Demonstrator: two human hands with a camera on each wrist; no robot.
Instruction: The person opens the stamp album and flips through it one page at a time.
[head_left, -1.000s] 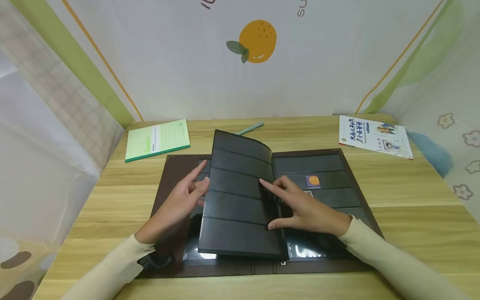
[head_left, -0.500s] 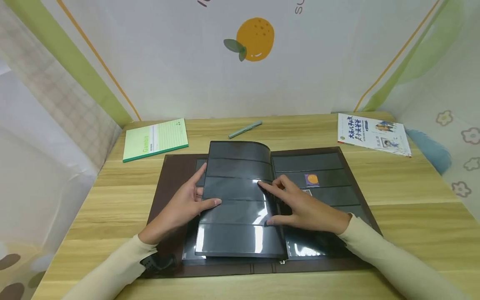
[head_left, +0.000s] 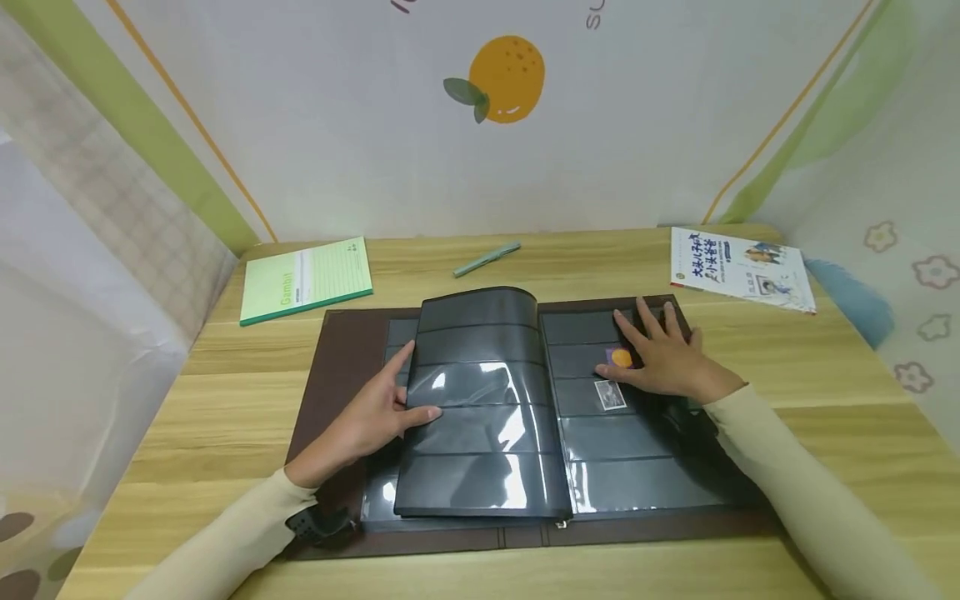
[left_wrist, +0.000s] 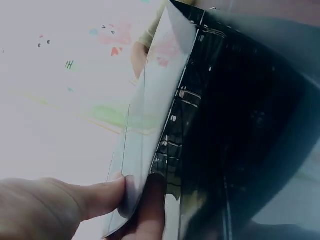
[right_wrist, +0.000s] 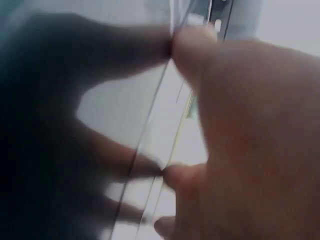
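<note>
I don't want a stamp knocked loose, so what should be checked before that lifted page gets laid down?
1. Left hand has a grip on the lifted page: ok, thumb on top, fingers under its edge.
2. Right hand off the lifted page: ok, flat on the right-hand page.
3. Orange stamp seated in its strip: cannot tell, the fingers touch it.
4. Grey stamp uncovered: ok.
5. Album flat on the table: ok.
6. Pen away from the album: ok.
</note>
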